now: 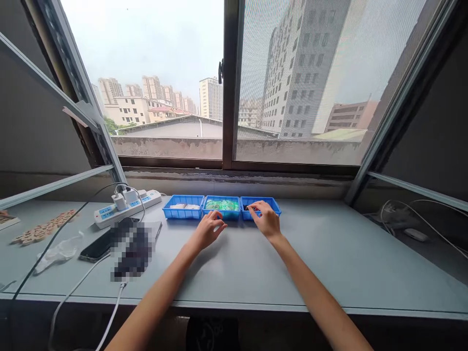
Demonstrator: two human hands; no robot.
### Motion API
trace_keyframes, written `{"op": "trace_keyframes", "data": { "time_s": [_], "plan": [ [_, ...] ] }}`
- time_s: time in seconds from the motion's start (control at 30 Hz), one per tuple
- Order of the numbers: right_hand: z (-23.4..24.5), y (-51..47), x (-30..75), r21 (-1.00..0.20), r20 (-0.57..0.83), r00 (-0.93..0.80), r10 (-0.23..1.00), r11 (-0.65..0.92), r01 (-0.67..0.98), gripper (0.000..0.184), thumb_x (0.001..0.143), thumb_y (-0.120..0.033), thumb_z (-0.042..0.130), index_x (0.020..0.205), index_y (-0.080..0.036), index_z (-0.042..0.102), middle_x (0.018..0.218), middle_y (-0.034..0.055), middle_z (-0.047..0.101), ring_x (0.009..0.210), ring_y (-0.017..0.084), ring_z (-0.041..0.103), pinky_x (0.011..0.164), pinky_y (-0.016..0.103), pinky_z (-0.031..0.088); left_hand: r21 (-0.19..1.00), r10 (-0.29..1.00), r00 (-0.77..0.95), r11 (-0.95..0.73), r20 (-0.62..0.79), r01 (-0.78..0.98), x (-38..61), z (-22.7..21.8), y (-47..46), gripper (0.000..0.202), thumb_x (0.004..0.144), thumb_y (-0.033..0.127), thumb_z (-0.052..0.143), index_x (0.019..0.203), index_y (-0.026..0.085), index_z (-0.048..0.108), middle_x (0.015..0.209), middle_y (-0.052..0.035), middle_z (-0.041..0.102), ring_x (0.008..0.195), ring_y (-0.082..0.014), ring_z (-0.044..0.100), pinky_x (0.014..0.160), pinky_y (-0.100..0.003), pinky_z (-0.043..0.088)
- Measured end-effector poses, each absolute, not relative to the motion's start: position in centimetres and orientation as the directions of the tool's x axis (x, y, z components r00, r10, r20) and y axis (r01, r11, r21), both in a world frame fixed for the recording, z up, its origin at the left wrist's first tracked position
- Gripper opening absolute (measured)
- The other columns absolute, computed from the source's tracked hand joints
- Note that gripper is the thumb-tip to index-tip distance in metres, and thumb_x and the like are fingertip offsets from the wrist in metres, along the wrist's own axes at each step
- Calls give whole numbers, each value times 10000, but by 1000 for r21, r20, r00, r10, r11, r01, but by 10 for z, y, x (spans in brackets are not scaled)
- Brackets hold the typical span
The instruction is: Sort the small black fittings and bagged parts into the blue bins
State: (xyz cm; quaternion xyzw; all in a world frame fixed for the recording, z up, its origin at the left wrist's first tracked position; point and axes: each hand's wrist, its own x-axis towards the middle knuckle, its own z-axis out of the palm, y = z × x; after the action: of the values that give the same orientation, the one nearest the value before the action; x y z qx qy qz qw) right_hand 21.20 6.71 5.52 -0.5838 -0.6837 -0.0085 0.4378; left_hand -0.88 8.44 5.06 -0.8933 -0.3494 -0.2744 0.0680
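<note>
Three small blue plastic bins stand in a row at the back of the table. The left bin [183,213] holds white pieces, and the middle bin [221,215] holds green and white packets. Dark small items lie in the right bin [277,209], partly covered by my right hand [268,222]. Its thumb and forefinger come together over that bin's near left part; whatever they pinch is too small to make out. Just in front of the middle bin hovers my left hand [209,230], its fingers bent and the thumb apart from them, with nothing seen between.
Left of the bins lie a white power strip [127,209] with plugs, a black phone [98,246] and a blurred-out device with a white cable [116,304]. Farther left are crumpled clear plastic [60,253] and small wooden pieces [44,229]. A window frame [229,97] rises behind.
</note>
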Motion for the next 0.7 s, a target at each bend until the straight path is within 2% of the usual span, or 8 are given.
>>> {"op": "trace_keyframes", "data": {
  "time_s": [0.1, 0.2, 0.33, 0.5, 0.6, 0.7],
  "plan": [
    [53, 72, 221, -500, 647, 166, 744, 251, 829, 255, 868, -343, 462, 919, -197, 664, 996, 77, 648, 946, 239, 559, 713, 317, 432, 59, 562, 614, -762, 555, 645, -8, 50, 84, 188, 889, 225, 507, 768, 186, 646, 960, -71, 596, 856, -190, 591, 749, -336, 492],
    [49, 75, 226, -490, 651, 213, 729, 189, 851, 242, 814, -361, 524, 918, -191, 661, 1010, 82, 649, 956, 254, 546, 789, 358, 413, 68, 548, 618, -777, 564, 626, -7, 51, 84, 121, 882, 204, 507, 889, 201, 628, 982, -66, 588, 891, -196, 590, 778, -350, 498],
    [44, 76, 227, -487, 629, 225, 744, 151, 860, 239, 799, -360, 532, 889, -180, 659, 984, 96, 652, 961, 266, 538, 877, 411, 357, 96, 547, 614, -786, 569, 611, -7, 51, 83, 178, 869, 184, 511, 1036, 193, 570, 1009, -79, 582, 966, -220, 579, 824, -378, 496],
    [43, 76, 230, -493, 614, 308, 727, 48, 869, 271, 795, -386, 525, 902, -167, 642, 1000, 119, 632, 1020, 286, 515, 952, 450, 285, 104, 558, 611, -780, 561, 617, -5, 50, 81, 198, 861, 171, 507, 1054, 193, 544, 1024, -77, 580, 973, -224, 576, 820, -380, 497],
    [45, 74, 232, -494, 593, 324, 737, 15, 869, 260, 796, -405, 515, 832, -178, 637, 996, 116, 631, 1035, 285, 517, 965, 447, 273, 104, 556, 599, -777, 576, 621, -4, 51, 80, 208, 856, 161, 504, 1058, 200, 540, 1030, -72, 577, 969, -219, 572, 816, -371, 496],
    [49, 71, 232, -484, 554, 283, 783, 26, 875, 265, 811, -399, 488, 713, -191, 619, 921, 97, 660, 943, 259, 568, 974, 443, 265, 100, 537, 598, -788, 595, 608, -1, 53, 77, 209, 853, 152, 507, 1054, 199, 545, 1021, -69, 579, 989, -219, 563, 810, -361, 493]
  ]
}}
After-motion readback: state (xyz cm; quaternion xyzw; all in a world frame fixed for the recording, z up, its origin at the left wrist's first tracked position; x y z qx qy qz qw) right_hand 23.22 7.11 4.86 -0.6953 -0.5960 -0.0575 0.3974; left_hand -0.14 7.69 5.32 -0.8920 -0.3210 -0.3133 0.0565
